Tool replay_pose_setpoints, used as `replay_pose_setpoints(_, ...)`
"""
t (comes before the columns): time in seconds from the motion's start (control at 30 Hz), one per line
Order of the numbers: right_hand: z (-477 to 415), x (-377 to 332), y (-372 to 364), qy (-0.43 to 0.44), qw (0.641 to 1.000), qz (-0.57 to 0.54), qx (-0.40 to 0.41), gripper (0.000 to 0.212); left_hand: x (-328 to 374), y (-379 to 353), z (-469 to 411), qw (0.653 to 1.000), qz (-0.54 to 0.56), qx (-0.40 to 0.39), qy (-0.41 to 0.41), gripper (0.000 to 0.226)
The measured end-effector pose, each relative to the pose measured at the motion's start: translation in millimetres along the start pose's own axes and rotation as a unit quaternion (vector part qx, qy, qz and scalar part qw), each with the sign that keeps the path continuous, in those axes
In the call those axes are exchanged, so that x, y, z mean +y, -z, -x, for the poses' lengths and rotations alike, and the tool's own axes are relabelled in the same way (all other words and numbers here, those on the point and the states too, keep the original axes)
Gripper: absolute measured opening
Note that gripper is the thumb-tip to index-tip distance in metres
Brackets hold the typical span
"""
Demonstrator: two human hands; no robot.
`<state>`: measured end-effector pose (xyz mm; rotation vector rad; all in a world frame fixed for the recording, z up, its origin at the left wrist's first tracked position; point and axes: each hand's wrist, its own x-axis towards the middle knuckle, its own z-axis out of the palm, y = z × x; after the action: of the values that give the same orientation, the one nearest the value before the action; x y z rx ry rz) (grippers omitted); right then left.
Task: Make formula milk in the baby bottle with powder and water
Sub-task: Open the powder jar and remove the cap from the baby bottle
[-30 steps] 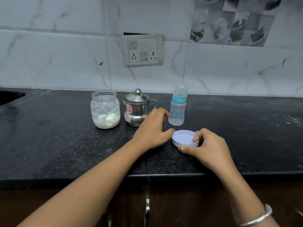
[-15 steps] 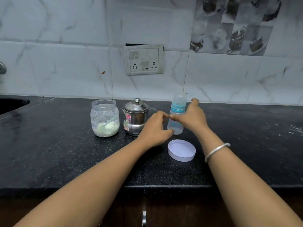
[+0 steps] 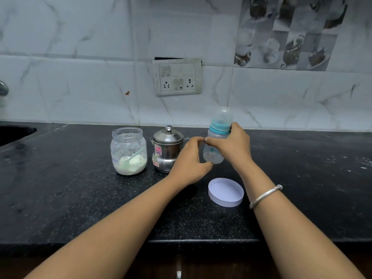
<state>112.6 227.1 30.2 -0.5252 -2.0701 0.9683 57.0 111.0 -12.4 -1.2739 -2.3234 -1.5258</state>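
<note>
A clear baby bottle (image 3: 218, 125) with a teal collar and a clear cap is lifted just off the black counter (image 3: 70, 194) and tilted a little. My right hand (image 3: 231, 147) grips its body from the right. My left hand (image 3: 190, 160) cups it from the left, thumb at its base and fingertips touching its side. An open clear jar (image 3: 128, 151) with white powder and a pale scoop stands at the left. A lidded steel pot (image 3: 167, 150) stands between the jar and my left hand.
A white round lid (image 3: 225, 192) lies upside down on the counter in front of the bottle. A sink (image 3: 14, 133) opens at the far left. The tiled wall with a socket plate (image 3: 177, 77) runs close behind. The counter's front edge is near me.
My right hand left the white lid and took hold of the bottle. The bottle has since risen off the counter and leaned slightly. My left hand closed in on its left side.
</note>
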Motion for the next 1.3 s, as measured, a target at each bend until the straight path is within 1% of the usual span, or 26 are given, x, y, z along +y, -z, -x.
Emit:
replay_pose_setpoints(0.07,9.5,-12.9,6.1,0.017,1.000,-0.017,-0.007,0.052,1.6,3.4,7.1,0.999,0.042,0.013,-0.007,0.078)
replay_pose_setpoints(0.17,25.4,-29.3,10.9,0.042,0.998,-0.026,-0.047,0.052,5.3,14.7,17.4,0.995,0.095,0.020,-0.006,0.084)
replay_pose_setpoints(0.23,37.6,-42.0,6.9,0.060,0.995,-0.017,-0.076,0.053,6.5,27.8,27.1,0.993,0.114,0.024,-0.007,0.082)
replay_pose_setpoints(0.33,59.6,-57.5,-14.1,0.079,0.990,-0.017,-0.118,0.055,0.2,51.0,46.7,0.992,0.116,0.052,0.012,0.080)
replay_pose_setpoints(0.47,81.8,-67.5,-48.6,0.098,0.982,-0.026,-0.161,0.052,-18.1,77.7,70.4,0.991,0.101,0.078,0.045,0.069)
replay_pose_setpoints(0.53,87.1,-71.8,-61.9,0.102,0.981,-0.022,-0.163,0.053,-28.4,88.1,78.5,0.992,0.085,0.078,0.056,0.066)
replay_pose_setpoints(0.6,88.9,-75.9,-70.3,0.107,0.984,-0.029,-0.142,0.062,-34.7,95.7,83.4,0.992,0.061,0.083,0.071,0.067)
replay_pose_setpoints(0.63,88.7,-78.6,-72.7,0.112,0.985,-0.030,-0.130,0.062,-36.6,98.3,84.5,0.992,0.049,0.085,0.080,0.067)
replay_pose_setpoints(0.73,84.8,-89.2,-74.9,0.142,0.983,0.003,-0.112,0.049,-37.8,103.3,83.4,0.991,0.042,0.080,0.098,0.062)
replay_pose_setpoints(0.83,78.3,-97.9,-76.0,0.151,0.980,0.046,-0.119,0.047,-40.0,104.3,80.9,0.991,0.038,0.080,0.104,0.053)
replay_pose_setpoints(0.97,66.8,-105.0,-74.1,0.139,0.975,0.067,-0.158,0.042,-43.8,104.6,78.4,0.989,0.028,0.091,0.111,0.049)
replay_pose_setpoints(1.1,57.1,-107.4,-72.1,0.084,0.973,-0.016,-0.214,0.031,-45.2,106.6,78.1,0.989,0.033,0.091,0.115,0.051)
replay_pose_setpoints(1.17,54.3,-108.3,-71.6,0.075,0.969,-0.062,-0.228,0.029,-45.7,107.2,78.3,0.988,0.034,0.089,0.118,0.052)
replay_pose_setpoints(1.3,48.0,-117.6,-64.8,0.039,0.948,-0.207,-0.237,0.030,-47.2,107.8,77.5,0.987,0.038,0.093,0.123,0.057)
